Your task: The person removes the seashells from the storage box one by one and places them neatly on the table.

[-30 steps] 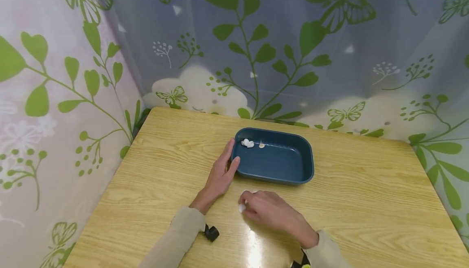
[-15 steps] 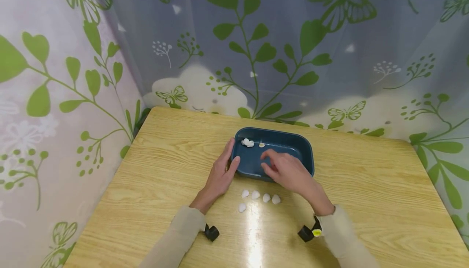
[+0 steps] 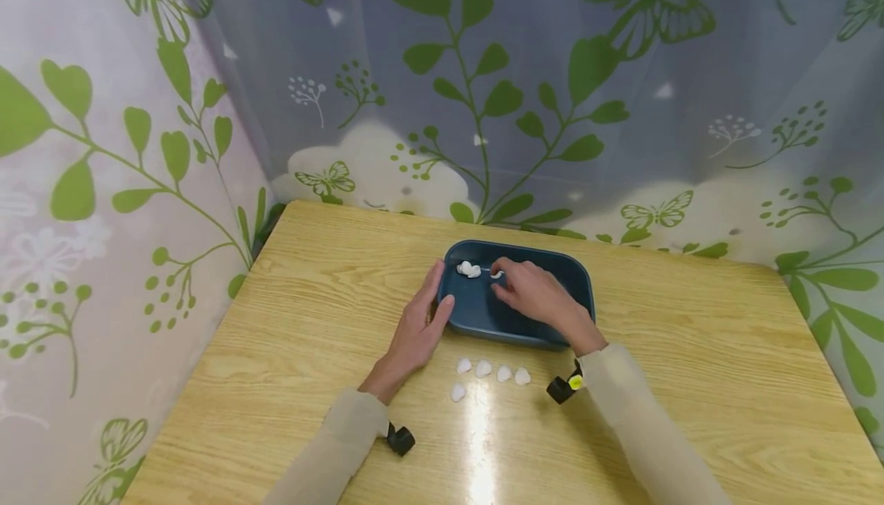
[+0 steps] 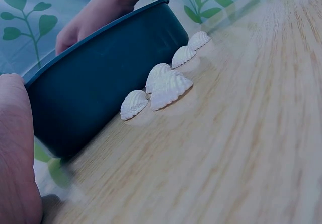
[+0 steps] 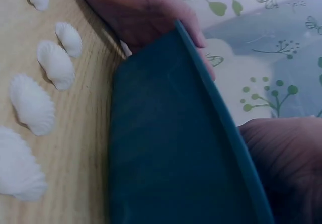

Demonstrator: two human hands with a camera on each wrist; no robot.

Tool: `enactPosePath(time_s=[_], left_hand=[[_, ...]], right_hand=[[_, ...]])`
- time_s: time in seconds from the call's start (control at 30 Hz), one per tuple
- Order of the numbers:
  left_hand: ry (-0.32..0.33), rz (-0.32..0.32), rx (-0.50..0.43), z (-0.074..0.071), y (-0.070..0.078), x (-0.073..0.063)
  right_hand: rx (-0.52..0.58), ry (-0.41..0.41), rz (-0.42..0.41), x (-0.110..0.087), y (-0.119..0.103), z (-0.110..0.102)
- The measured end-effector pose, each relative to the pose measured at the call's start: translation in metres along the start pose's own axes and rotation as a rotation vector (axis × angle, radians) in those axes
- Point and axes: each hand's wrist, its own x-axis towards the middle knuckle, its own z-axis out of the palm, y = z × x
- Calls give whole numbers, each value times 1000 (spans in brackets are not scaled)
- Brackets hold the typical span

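Observation:
A dark blue rectangular bin (image 3: pixel 511 336) stands on the table. My left hand (image 3: pixel 414 328) rests against its left end, fingers along the side and thumb at the near corner. Inside, my right hand (image 3: pixel 542 294) has its curled index finger and thumb around a small white seashell (image 3: pixel 496 275); whether they pinch it is unclear. A small clump of white seashells (image 3: pixel 469 269) lies in the bin's far left corner. On the table in front, several ribbed white seashells (image 4: pixel 171 89) form a row, with a single seashell (image 3: pixel 458 392) nearer me. In the right wrist view, the bin wall hides the right fingertips.
The wooden table (image 3: pixel 331 282) extends around the bin on all sides. Behind it hangs a leaf-and-butterfly patterned curtain (image 3: pixel 525 106), and another patterned curtain (image 3: pixel 103 244) lines the left. Black wrist cameras sit under both sleeves, one black camera (image 3: pixel 561 390) beside the bin's near right corner.
My right hand left a seashell at the near end of the table group, then moved up into the bin to the lone seashell there. The left hand has stayed on the bin.

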Motion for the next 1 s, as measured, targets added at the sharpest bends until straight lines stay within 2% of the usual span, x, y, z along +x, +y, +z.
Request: enactPosePath(time_s=[0.2, 0.37, 0.6, 0.8, 1.0], left_hand=[[1, 10, 0, 0, 0, 0], [1, 14, 2, 0, -1, 0], [3, 20, 10, -1, 0, 0], [4, 32, 8, -1, 1, 0], [8, 27, 12, 0, 0, 0]], right_hand=[[-1, -25, 16, 19, 1, 4], [-29, -92, 48, 32, 1, 12], [-45, -168, 61, 35, -1, 14], [-34, -163, 26, 31, -2, 15], [-31, -110, -30, 28, 0, 17]])
